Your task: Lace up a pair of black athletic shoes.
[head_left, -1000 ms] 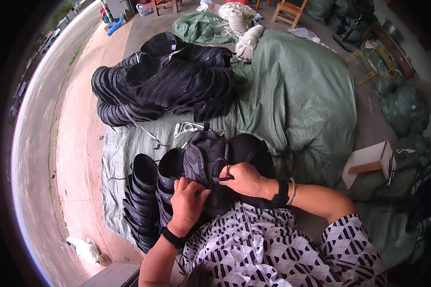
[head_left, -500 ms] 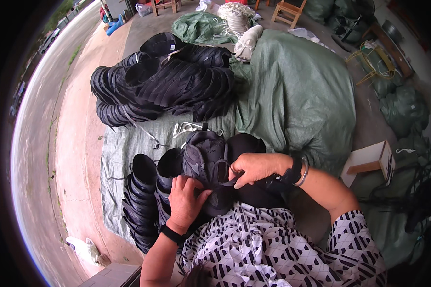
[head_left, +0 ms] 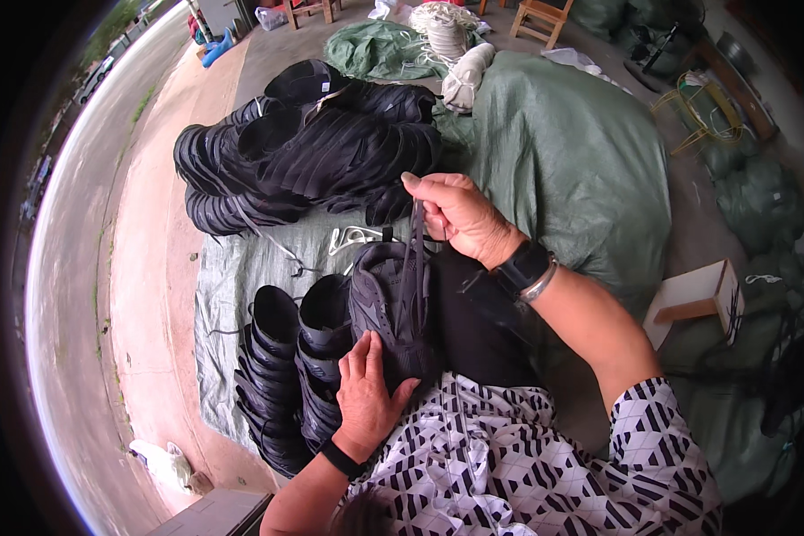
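Note:
A black lace-up shoe rests near my lap with its opening away from me and its toe toward me. My left hand holds it by the toe end, fingers along the left side and thumb across the toe. Above the shoe's far end, my right hand is closed on a dark shoelace, which stretches up taut from the eyelets. Part of the toe is hidden in shadow by my left hand. Left of the shoe stand two rows of nested black shoes.
A large heap of black shoes lies beyond on a green tarp. Light loops of cord lie before it. A bulging green sack stands right, a white open box farther right. Rope coils and a wooden chair are behind.
My right hand has risen away from the shoe, drawing the lace up. My left hand has shifted slightly right and toward me, its fingers straighter along the shoe's side.

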Motion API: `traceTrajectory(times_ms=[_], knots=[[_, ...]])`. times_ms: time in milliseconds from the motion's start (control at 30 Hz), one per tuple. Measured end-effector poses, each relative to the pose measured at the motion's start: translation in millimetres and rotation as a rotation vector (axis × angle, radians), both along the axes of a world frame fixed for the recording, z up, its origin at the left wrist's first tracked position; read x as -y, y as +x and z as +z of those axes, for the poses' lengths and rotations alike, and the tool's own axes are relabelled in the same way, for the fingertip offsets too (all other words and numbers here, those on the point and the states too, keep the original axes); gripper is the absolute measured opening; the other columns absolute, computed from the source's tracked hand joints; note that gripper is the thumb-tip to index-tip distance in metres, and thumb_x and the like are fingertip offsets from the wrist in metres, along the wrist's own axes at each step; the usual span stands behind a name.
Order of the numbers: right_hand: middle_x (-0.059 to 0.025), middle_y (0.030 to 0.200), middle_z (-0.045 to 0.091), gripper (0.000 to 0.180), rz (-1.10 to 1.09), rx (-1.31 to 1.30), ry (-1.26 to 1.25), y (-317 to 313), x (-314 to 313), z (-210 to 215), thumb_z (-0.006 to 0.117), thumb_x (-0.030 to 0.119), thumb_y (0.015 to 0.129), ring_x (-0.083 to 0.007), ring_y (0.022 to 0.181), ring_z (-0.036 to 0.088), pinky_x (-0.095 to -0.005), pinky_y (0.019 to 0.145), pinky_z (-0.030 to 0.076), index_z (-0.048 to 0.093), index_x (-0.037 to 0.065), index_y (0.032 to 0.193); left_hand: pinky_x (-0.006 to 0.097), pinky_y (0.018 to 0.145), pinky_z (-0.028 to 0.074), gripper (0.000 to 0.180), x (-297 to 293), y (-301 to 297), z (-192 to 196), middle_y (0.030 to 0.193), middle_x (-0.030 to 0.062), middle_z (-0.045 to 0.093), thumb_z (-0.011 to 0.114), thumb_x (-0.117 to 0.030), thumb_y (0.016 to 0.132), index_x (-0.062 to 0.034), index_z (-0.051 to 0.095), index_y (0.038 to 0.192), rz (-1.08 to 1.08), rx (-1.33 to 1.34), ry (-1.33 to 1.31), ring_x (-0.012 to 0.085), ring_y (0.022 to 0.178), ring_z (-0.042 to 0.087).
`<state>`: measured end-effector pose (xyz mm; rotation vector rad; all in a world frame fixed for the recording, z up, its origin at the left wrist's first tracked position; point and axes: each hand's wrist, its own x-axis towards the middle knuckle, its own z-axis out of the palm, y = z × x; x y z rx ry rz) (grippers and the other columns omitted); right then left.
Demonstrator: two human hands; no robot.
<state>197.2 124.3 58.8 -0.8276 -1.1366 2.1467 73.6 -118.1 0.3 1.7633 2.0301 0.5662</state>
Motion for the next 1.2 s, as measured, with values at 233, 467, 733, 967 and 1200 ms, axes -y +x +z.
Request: traceTrajectory(times_ms=[233,467,733,967,1200], knots=[[-0.0026,0.054,0.049,0.034,0.432,0.432,0.996,24,14,58,0.069,0.027,0.080,-0.0088,0.052,0.047,-0.0270,0.049,0.037,0.053,0.003,0.063,0.039,0.087,0.046,0.058,-8,-26,2,0.121,0.0147,0.049,0.071,-0.028,0.077,-0.0031,0.048,0.125,-0.015,0.081,0.063,0.0319,0.104,0.051],[-0.0088,0.068,0.055,0.018,0.260,0.476,1.520,34,47,76,0.068,0.018,0.074,-0.0302,0.065,0.059,-0.0387,0.057,0.045,0.056,0.005,0.070,0.031,0.064,0.051,0.031,-78,-36,16,0.075,0.0102,0.064,0.071,-0.012,0.078,-0.0053,0.061,0.107,-0.198,0.428,0.029,0.0203,0.070,0.066],[-0.0062,0.077,0.056,0.013,0.138,0.437,1.408,59,62,69,0.069,0.010,0.073,-0.0272,0.066,0.059,-0.0342,0.059,0.047,0.057,0.004,0.073,0.029,0.078,0.042,0.025,-85,-23,38,0.076,0.0057,0.056,0.053,-0.026,0.092,-0.0030,0.059,0.086,-0.164,0.854,0.055,0.0188,0.073,0.052],[-0.0072,0.079,0.060,0.032,-0.051,0.098,0.047,185,16,-9,0.063,0.028,0.085,-0.0061,0.061,0.043,-0.0204,0.053,0.033,0.059,0.005,0.063,0.020,0.043,0.026,0.026,-69,-219,65,0.061,-0.0029,0.031,0.039,-0.020,0.099,-0.0094,0.043,0.076,0.584,1.708,0.477,0.0072,0.051,0.028],[-0.0065,0.104,0.063,0.037,-0.647,-0.450,-0.534,346,5,-73,0.061,0.037,0.088,-0.0080,0.053,0.041,-0.0214,0.042,0.027,0.053,0.013,0.062,0.020,0.042,0.028,0.022,214,-568,29,0.059,-0.0033,0.038,0.044,0.000,0.083,-0.0110,0.041,0.064,1.169,0.490,0.462,0.0089,0.047,0.035]])
